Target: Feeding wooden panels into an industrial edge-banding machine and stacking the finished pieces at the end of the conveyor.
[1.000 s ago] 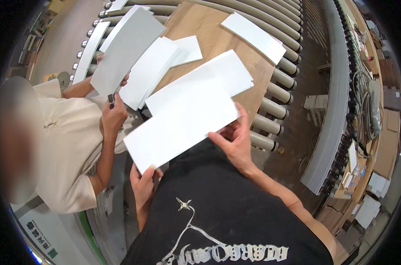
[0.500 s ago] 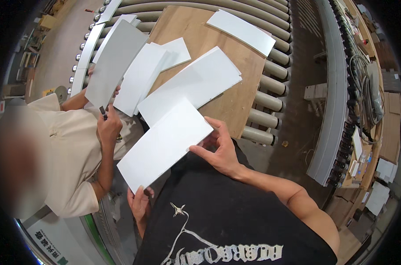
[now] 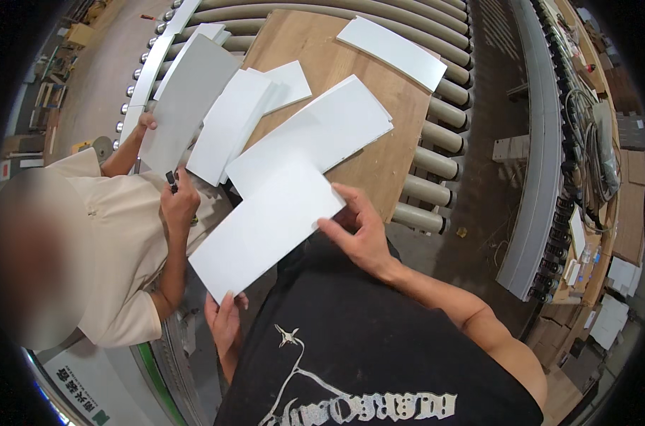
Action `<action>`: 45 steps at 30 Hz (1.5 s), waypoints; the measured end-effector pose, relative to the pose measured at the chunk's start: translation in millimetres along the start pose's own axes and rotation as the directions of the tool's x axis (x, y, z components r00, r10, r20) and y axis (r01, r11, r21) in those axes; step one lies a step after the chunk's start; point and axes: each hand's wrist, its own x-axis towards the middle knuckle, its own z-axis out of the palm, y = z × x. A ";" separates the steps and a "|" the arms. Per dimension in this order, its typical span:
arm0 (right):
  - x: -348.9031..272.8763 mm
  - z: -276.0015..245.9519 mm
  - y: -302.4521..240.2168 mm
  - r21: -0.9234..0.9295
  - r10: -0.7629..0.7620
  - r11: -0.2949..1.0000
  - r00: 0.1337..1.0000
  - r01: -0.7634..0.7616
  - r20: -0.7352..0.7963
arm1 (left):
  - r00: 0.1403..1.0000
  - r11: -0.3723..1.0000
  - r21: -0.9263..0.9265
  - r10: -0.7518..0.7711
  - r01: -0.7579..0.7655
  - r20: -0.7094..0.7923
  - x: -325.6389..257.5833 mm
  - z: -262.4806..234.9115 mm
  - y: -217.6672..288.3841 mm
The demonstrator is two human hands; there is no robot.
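A plain white rectangular panel [image 3: 266,231] slants across in front of my body, held at both ends. My left hand [image 3: 224,319] grips its lower left corner, thumb on top and fingers partly hidden beneath. At the upper right end my right hand [image 3: 358,231] pinches the edge, thumb along the near side. Just beyond, a stack of white panels [image 3: 315,131] lies on the brown wooden board [image 3: 379,170], its near end close to my panel. More white panels [image 3: 230,121] lie to the left of that stack.
At left, a co-worker in a beige shirt [image 3: 117,248] holds a grey panel [image 3: 188,92] and a small black tool [image 3: 172,182]. A separate white panel [image 3: 392,51] lies at the board's far right. Rollers [image 3: 436,167] run beneath the board. A grey rail [image 3: 532,234] stands at right.
My panel has tipped slightly, its face now flatter, and my right hand has shifted a little with it. The co-worker's far hand has moved up along the grey panel's edge.
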 end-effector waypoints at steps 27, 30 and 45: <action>30.4 -23.8 -12.4 -0.401 -0.241 0.896 0.967 0.190 -0.081 | 0.990 0.927 0.346 0.134 -0.143 0.052 93.5 31.5 26.5; 28.3 -19.8 -11.3 -0.364 -0.222 0.916 0.969 0.167 -0.113 | 0.992 0.933 0.338 0.118 -0.123 0.035 90.5 18.8 19.0; 94.5 -70.2 -28.2 -0.655 -0.371 0.700 0.929 0.286 0.010 | 0.981 0.921 0.344 0.195 -0.180 -0.009 113.4 96.1 22.9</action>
